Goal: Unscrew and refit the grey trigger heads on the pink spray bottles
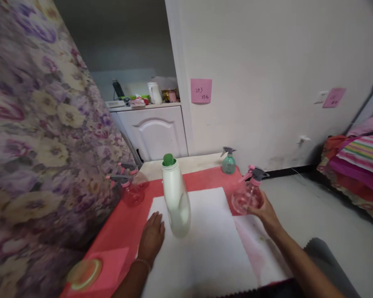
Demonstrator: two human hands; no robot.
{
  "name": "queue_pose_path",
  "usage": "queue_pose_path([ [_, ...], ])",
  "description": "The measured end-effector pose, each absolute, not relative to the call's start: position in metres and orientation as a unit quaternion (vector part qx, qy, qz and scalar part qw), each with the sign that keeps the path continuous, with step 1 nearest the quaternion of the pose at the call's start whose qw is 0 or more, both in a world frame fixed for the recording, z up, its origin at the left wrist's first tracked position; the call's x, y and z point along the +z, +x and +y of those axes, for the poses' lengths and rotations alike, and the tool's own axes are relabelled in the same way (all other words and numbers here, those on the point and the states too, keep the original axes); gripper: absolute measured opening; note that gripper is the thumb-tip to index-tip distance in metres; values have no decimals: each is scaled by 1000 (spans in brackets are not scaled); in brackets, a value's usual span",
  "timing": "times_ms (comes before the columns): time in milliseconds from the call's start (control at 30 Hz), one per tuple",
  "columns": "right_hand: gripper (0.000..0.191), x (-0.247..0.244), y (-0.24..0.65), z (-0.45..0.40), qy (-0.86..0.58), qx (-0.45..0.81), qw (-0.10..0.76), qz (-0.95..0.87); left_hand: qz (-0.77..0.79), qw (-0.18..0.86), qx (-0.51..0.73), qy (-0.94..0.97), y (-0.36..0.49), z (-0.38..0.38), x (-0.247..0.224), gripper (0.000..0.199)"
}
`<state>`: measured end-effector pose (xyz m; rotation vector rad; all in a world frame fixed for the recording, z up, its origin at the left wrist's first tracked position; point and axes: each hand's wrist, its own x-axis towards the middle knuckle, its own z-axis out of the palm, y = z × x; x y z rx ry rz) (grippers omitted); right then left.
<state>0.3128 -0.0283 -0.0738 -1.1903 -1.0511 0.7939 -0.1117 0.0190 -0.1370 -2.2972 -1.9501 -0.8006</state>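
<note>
A tall pale green bottle [178,203] with a green inner part at its open top stands on a white mat [208,244]. Just left of it, my left hand [152,236] lies flat on the mat's left edge, holding nothing. My right hand [264,211] is closed round the lower right side of a clear pink spray bottle [247,196] with a grey and pink head, at the table's right edge. Two more pink spray bottles [133,195] stand at the left. A small green spray bottle [228,164] is at the back right.
A red cloth [112,231] covers much of the table, with a round yellow-green object [85,273] at the front left. A floral curtain [43,145] hangs along the left. Behind are a white cabinet [158,132] and a wall. A bed [360,161] is far right.
</note>
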Motion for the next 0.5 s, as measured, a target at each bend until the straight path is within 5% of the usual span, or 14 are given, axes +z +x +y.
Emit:
queue_pose_path([
  [200,78,-97,221,-94,-503,410,563,-512,-638,-35,-306,-706,-106,5,-124,39],
  [400,69,-109,180,-121,-554,334,528,-551,-650,-67,-377,-657,-77,-89,-114,33],
  [500,72,-113,172,-124,-566,305,523,-560,-609,-169,-431,-644,-40,-134,-113,29],
])
